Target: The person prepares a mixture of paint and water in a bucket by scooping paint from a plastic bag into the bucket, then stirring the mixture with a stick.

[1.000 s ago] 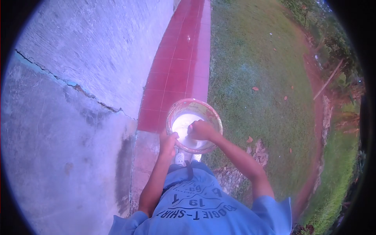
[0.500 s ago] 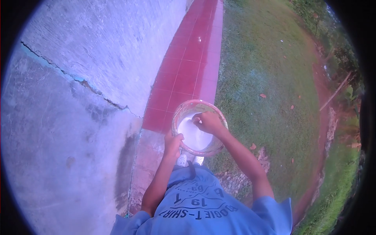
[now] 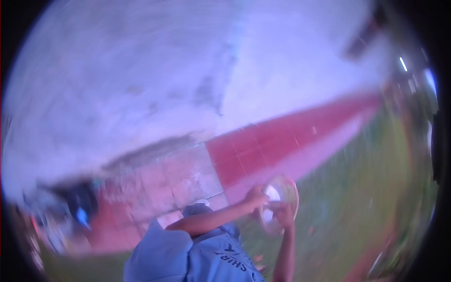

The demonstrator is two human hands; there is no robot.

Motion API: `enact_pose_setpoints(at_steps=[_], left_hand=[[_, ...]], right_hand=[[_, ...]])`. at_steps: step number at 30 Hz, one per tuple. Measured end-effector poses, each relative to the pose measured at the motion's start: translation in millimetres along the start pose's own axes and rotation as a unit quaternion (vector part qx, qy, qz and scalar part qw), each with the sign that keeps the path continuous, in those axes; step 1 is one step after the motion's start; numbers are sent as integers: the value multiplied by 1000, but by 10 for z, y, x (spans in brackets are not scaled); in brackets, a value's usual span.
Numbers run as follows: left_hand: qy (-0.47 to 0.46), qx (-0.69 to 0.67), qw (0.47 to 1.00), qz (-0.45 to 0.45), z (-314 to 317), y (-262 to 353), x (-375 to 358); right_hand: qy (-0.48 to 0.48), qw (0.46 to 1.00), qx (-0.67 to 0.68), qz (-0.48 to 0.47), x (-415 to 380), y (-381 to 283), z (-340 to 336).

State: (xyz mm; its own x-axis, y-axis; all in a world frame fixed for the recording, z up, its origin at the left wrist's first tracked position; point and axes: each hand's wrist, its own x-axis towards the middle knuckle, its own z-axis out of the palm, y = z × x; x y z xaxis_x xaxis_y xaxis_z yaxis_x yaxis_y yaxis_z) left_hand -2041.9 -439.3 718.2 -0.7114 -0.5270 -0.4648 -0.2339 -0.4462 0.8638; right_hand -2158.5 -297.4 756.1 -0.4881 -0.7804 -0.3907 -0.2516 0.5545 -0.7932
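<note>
A round bucket (image 3: 295, 199) with a pale, worn rim is held out in front of my body, tilted in the view. White liquid (image 3: 271, 193) that looks like paint lies inside it. My left hand (image 3: 256, 198) is closed on the near-left rim. Over the bucket's mouth is my right hand (image 3: 283, 215), its fingers curled together; motion blur hides whatever they may hold.
A rough grey-white wall (image 3: 155, 94) fills the upper left. Along its foot run red tiles (image 3: 249, 152) and worn pinkish paving (image 3: 164, 181). Grass (image 3: 347, 207) lies to the right. Dark blurred objects (image 3: 82, 202) stand at the lower left.
The view has swung left toward the wall and is now blurred. The bucket and both hands appear lower and further right; the left hand is still on the rim.
</note>
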Motion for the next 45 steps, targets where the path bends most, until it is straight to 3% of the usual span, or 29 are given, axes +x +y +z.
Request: enact_pose_setpoints(at_steps=[3, 4, 6, 7, 9, 11, 15, 17, 18, 19, 21, 22, 24, 27, 29, 31, 33, 37, 42, 43, 45], left_hand=[[21, 65, 996, 62, -117, 257, -272], [29, 58, 997, 46, -122, 207, -251], [46, 52, 997, 25, -100, 140, -239], [45, 59, 997, 23, -92, 159, -242], [43, -7, 996, 83, -25, 64, -144], [40, -55, 992, 102, -117, 175, -231], [39, -43, 998, 33, -290, 482, -436], [12, -75, 994, 76, -382, 472, -509], [94, -75, 979, 164, -452, 572, -727], [67, -16, 994, 81, -385, 415, -350], [100, -26, 994, 46, -369, 460, -322], [115, -48, 988, 89, -342, 358, -182], [100, -130, 983, 82, -411, 445, -321], [95, -146, 982, 72, -368, 329, -241], [102, -111, 988, 22, -453, 511, -245], [76, -142, 986, 42, -501, 429, -167], [38, -130, 990, 26, -591, 398, -80], [1, -67, 998, 15, -506, 414, 42], [-62, -40, 997, -1, -354, 434, 146], [-77, -58, 995, 2, -557, 470, 20], [-97, -35, 995, -11, -411, 423, 150]], right_hand=[[24, 993, 79, -80, 125, 95, 76], [26, 996, 28, -79, 134, -31, 108], [42, 983, -25, -175, 128, -60, 147], [46, 993, 0, -111, 134, -90, 135], [35, 991, 24, -123, 6, -385, 190], [-23, 994, -39, -103, 374, 46, -154], [12, 984, -108, -140, 412, -253, -218], [14, 929, -214, -303, 485, -204, -323], [20, 922, -253, -291, 573, -141, -382], [30, 918, -285, -272, 612, -45, -405], [65, 934, -275, -218, 454, -145, -303], [66, 930, -275, -236, 432, -187, -266], [94, 936, -255, -222, 323, -189, -175], [-29, 969, -155, -189, 293, -127, -75], [-26, 983, -134, -127, 276, -446, 77], [-35, 986, -74, -146, 421, -334, 190], [-25, 996, -26, -75, 417, -611, 206], [88, 967, -47, -235, 723, -180, 188], [157, 968, -174, -85, 516, -159, -148], [170, 959, -218, -56, 397, -310, 29], [189, 959, -205, -43, 347, -55, -109]])
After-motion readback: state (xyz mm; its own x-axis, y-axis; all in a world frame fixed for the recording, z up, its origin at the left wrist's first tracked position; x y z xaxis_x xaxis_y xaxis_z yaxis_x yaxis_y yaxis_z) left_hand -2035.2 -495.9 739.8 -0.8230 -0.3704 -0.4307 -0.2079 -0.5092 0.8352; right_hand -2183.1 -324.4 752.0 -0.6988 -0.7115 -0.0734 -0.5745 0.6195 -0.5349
